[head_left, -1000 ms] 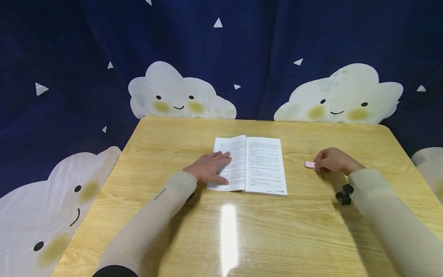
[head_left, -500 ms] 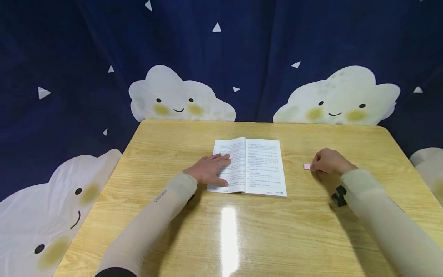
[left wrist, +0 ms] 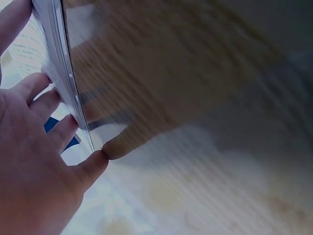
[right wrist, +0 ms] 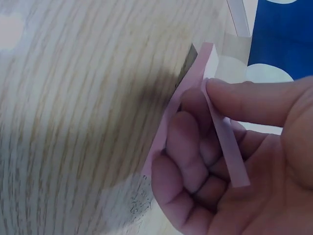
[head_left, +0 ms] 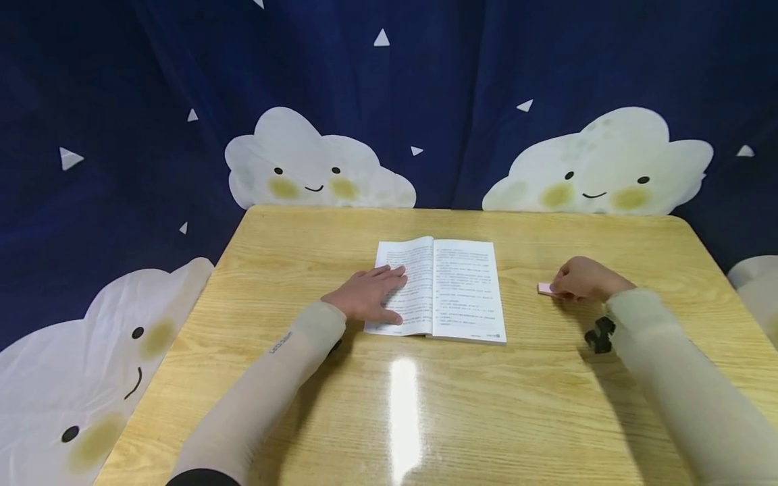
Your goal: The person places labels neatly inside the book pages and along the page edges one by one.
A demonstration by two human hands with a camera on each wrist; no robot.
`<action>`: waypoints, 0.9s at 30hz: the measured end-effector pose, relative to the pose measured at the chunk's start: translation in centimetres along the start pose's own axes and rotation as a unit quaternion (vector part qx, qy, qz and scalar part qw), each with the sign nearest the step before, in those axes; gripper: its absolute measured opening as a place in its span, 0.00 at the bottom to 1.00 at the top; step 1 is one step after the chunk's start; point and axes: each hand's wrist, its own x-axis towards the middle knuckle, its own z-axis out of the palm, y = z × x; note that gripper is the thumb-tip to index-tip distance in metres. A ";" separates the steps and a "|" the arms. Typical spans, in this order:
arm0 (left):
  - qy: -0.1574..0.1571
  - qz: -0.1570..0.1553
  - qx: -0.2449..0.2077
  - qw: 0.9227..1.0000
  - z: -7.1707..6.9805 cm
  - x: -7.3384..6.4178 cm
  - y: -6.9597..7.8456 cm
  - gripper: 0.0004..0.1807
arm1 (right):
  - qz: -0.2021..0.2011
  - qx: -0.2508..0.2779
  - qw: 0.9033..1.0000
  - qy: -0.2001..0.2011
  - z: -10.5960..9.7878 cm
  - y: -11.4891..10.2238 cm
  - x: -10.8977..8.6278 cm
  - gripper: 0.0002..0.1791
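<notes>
An open book (head_left: pixel 467 290) with printed pages lies on the wooden table. My left hand (head_left: pixel 365 295) rests on its left page with fingers spread; in the left wrist view the fingertips reach the edge of the book (left wrist: pixel 62 63). To the right of the book, my right hand (head_left: pixel 586 279) is at a small pink sticky note pad (head_left: pixel 545 288). Seen from the right wrist, thumb and fingers pinch a narrow pink strip (right wrist: pixel 230 152) that bends away from the pad (right wrist: pixel 198 73). Curled fingers hide part of the pad.
The glossy wooden table (head_left: pixel 486 418) mirrors a bright light in front of the book. A dark blue curtain (head_left: pixel 450 101) with white clouds hangs right behind the table's far edge. A black wrist camera (head_left: pixel 600 335) sits under the right sleeve.
The right fingers have curled in more over the pink sticky note pad, which stays in nearly the same spot. The left hand and book keep still; the head view shifts slightly.
</notes>
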 end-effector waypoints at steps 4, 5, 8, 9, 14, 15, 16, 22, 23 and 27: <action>0.000 -0.001 0.004 1.000 -0.2 0.1 -0.1 0.48 | -0.002 -0.001 1.000 0.006 -0.1 -0.1 0.0 0.14; -0.001 -0.002 0.005 1.000 -0.2 0.1 -0.1 0.48 | -0.001 -0.002 1.000 0.007 -0.1 -0.1 0.0 0.14; -0.004 -0.003 0.002 1.000 -0.2 0.0 -0.1 0.48 | 0.002 -0.003 1.000 0.008 -0.1 0.0 0.0 0.13; -0.005 -0.003 0.001 1.000 -0.2 0.0 0.0 0.48 | 0.003 -0.002 1.000 0.008 -0.1 0.0 0.0 0.14; -0.007 -0.005 -0.002 1.000 -0.1 0.1 -0.1 0.49 | 0.005 0.003 1.000 0.007 -0.2 -0.2 -0.3 0.15; -0.007 -0.005 -0.001 1.000 -0.1 0.1 -0.1 0.49 | 0.005 0.004 1.000 0.006 -0.3 -0.2 -0.3 0.15; -0.007 -0.004 0.000 1.000 -0.1 0.1 -0.1 0.49 | 0.006 0.004 1.000 0.006 -0.3 -0.3 -0.3 0.15; -0.007 -0.002 0.001 1.000 -0.1 0.0 -0.1 0.49 | 0.007 0.001 1.000 0.008 -0.3 -0.2 -0.4 0.15; -0.007 -0.002 0.000 1.000 -0.2 0.0 -0.1 0.49 | 0.006 0.001 1.000 0.008 -0.3 -0.2 -0.4 0.15; -0.008 -0.002 -0.003 1.000 -0.2 0.0 0.0 0.48 | 0.008 -0.002 1.000 0.010 -0.3 -0.1 -0.5 0.15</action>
